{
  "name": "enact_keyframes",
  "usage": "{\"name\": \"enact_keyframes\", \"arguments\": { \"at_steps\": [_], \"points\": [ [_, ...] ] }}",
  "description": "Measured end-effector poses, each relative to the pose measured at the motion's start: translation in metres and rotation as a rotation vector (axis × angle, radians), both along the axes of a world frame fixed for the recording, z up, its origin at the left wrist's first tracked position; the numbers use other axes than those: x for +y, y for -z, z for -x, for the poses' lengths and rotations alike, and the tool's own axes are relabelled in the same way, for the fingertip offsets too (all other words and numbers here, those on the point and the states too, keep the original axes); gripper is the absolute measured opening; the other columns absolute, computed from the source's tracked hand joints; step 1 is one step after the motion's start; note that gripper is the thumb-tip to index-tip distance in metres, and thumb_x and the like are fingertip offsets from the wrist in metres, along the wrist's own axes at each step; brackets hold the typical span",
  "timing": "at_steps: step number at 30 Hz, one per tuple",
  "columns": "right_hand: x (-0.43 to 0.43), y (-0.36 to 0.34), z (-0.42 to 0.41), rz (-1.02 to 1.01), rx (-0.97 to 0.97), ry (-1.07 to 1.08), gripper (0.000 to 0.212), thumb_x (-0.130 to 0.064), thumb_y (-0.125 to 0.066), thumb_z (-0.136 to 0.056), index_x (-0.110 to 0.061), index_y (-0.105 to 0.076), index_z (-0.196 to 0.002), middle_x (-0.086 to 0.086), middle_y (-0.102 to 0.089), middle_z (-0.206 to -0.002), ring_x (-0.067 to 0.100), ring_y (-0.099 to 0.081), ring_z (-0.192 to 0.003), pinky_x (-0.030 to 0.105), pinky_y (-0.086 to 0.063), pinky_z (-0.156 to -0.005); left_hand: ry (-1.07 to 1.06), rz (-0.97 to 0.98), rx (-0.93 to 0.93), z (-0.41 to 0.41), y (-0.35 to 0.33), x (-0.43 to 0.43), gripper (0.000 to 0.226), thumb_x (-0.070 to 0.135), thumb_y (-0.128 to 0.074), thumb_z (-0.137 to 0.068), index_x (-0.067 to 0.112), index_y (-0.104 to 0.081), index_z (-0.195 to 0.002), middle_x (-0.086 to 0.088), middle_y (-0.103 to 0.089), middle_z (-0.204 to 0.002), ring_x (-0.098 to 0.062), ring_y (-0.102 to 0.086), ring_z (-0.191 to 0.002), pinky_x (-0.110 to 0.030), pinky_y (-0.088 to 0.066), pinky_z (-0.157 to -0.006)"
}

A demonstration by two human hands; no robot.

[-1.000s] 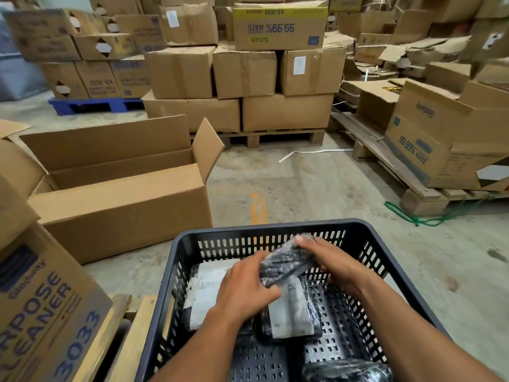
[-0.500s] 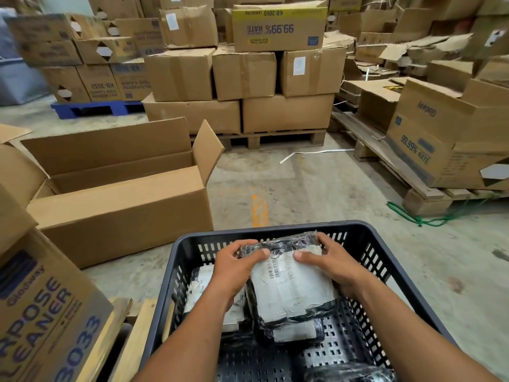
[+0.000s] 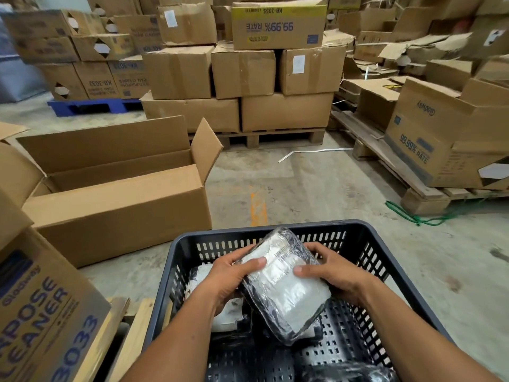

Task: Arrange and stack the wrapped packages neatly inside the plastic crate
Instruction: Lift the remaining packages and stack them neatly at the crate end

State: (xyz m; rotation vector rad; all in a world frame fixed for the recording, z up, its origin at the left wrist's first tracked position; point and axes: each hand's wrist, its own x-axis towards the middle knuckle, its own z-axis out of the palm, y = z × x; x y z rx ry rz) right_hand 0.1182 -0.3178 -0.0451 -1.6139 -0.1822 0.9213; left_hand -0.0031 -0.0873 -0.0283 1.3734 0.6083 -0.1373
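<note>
A dark grey perforated plastic crate (image 3: 270, 230) stands in front of me. Both hands hold one wrapped package (image 3: 286, 288), white with a label under clear and black film, tilted above the crate's middle. My left hand (image 3: 228, 279) grips its left edge with the thumb on top. My right hand (image 3: 330, 271) grips its right edge. Under and left of it lies another white wrapped package (image 3: 223, 315), partly hidden by my left hand. A dark wrapped package (image 3: 347, 372) lies at the crate's near right corner.
An open cardboard box (image 3: 115, 205) sits on the floor left of the crate. A printed cleaner carton (image 3: 46, 312) is at my near left on wooden slats. Stacked cartons on pallets (image 3: 275, 136) fill the back and right. Green cord (image 3: 418, 217) lies on the concrete floor.
The held package was turned from edge-on to label side up, and now it is lifted slightly and tilted to the left between both hands.
</note>
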Motion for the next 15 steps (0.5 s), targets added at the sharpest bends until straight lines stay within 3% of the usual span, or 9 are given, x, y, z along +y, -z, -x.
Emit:
{"name": "enact_keyframes", "arguments": {
  "at_steps": [3,6,10,12,14,15],
  "points": [
    [0.002,0.009,0.002,-0.011,0.036,0.056,0.086,-0.025,-0.101,-0.054,-0.03,-0.058,-0.128,0.02,-0.08,-0.109,0.049,-0.076,-0.096,0.055,-0.064,-0.078,-0.145,-0.212,-0.036,-0.005,0.0,-0.011,0.057,0.036,-0.085,-0.081,0.025,-0.065,-0.134,-0.011,-0.067,-0.131,-0.028,-0.068,-0.115,-0.046,-0.054,-0.103],
    [-0.005,0.024,0.008,0.01,0.035,0.137,0.081,-0.021,-0.099,-0.061,-0.028,-0.056,-0.129,0.019,-0.082,-0.103,0.047,-0.078,-0.091,0.052,-0.065,-0.072,-0.212,-0.582,-0.049,-0.006,0.002,-0.011,0.056,0.042,-0.07,-0.093,0.028,-0.054,-0.146,-0.003,-0.062,-0.138,-0.023,-0.058,-0.126,-0.042,-0.048,-0.101],
    [-0.014,0.045,0.015,0.084,0.014,0.251,0.076,-0.023,-0.093,-0.066,-0.02,-0.053,-0.13,0.016,-0.082,-0.094,0.035,-0.081,-0.08,0.037,-0.064,-0.058,-0.011,-0.95,0.049,0.012,0.029,-0.004,0.064,0.046,-0.056,-0.098,0.034,-0.035,-0.157,0.001,-0.034,-0.165,-0.023,-0.024,-0.153,-0.047,-0.028,-0.122],
    [-0.014,0.052,0.02,0.157,-0.038,0.261,0.072,-0.03,-0.091,-0.069,-0.024,-0.052,-0.129,0.013,-0.074,-0.106,0.031,-0.078,-0.088,0.04,-0.065,-0.073,0.133,-1.079,0.14,0.02,0.046,0.001,0.071,0.052,-0.05,-0.099,0.035,-0.022,-0.162,0.0,-0.016,-0.173,-0.024,-0.007,-0.159,-0.048,-0.015,-0.127],
    [-0.011,0.06,0.021,0.177,-0.029,0.279,0.074,-0.033,-0.091,-0.068,-0.028,-0.051,-0.13,0.018,-0.068,-0.119,0.038,-0.072,-0.105,0.056,-0.056,-0.1,0.228,-1.164,0.209,0.022,0.06,0.006,0.075,0.057,-0.044,-0.099,0.036,-0.012,-0.164,-0.001,0.0,-0.175,-0.027,0.006,-0.16,-0.048,-0.004,-0.128],
    [-0.009,0.064,0.021,0.17,-0.014,0.287,0.074,-0.031,-0.091,-0.07,-0.027,-0.051,-0.131,0.021,-0.067,-0.122,0.04,-0.071,-0.107,0.059,-0.053,-0.104,0.261,-1.191,0.229,0.022,0.065,0.007,0.076,0.058,-0.042,-0.099,0.036,-0.008,-0.164,-0.001,0.005,-0.175,-0.027,0.01,-0.16,-0.048,0.0,-0.129]
  ]
}}
